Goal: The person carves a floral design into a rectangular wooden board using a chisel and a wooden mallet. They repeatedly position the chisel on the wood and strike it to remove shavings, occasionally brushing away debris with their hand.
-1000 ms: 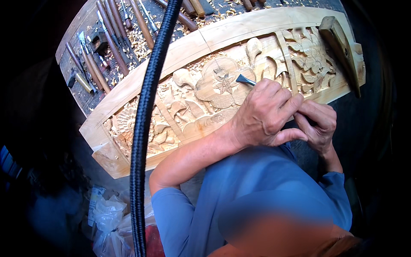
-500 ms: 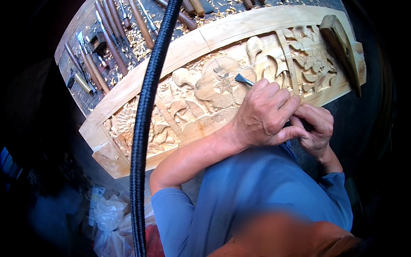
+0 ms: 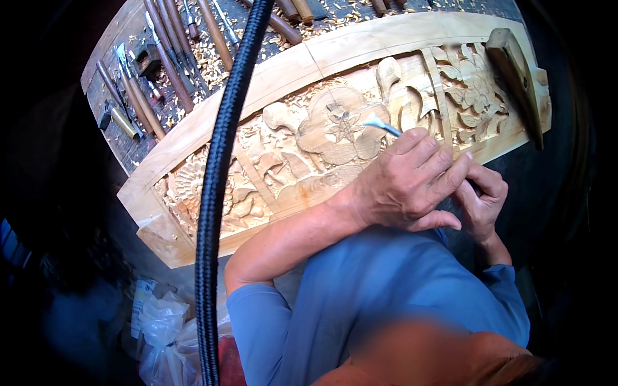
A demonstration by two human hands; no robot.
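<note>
My left hand [image 3: 405, 183] is curled over the shank of a flared wood chisel [image 3: 381, 125], its thumb stretched out toward my right hand. Beside it, my right hand [image 3: 483, 198] is closed around the handle end, which the fingers mostly hide. The bright blade points left, over the right petals of a round flower [image 3: 338, 125] at the middle of a pale carved wooden panel [image 3: 261, 90]. I cannot tell whether the edge touches the wood. Leaves and more flowers in relief fill the framed sections on both sides.
Several chisels and gouges [image 3: 168, 71] lie among shavings on the dark bench [image 3: 119, 38]. A wooden clamp-like bar [image 3: 515, 80] rests across the panel's right end. A black braided cable [image 3: 219, 161] crosses the view. Plastic bags [image 3: 164, 328] lie low at the left.
The chisel blade has shifted slightly right and turned, now catching the light. My right hand has moved a little right, and my left thumb has come away from it.
</note>
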